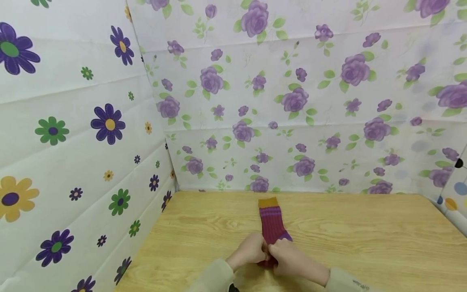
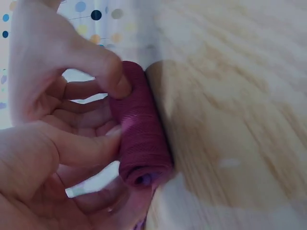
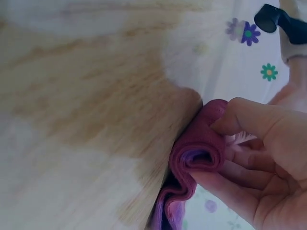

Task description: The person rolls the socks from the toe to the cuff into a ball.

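On table (image 1: 365, 235) — sock coil (image 3: 205, 133) shows (wrist views only).

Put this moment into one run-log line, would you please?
left hand: grips roll | right hand: grips roll | sock: toe end rolled, cuff unrolled | on: table
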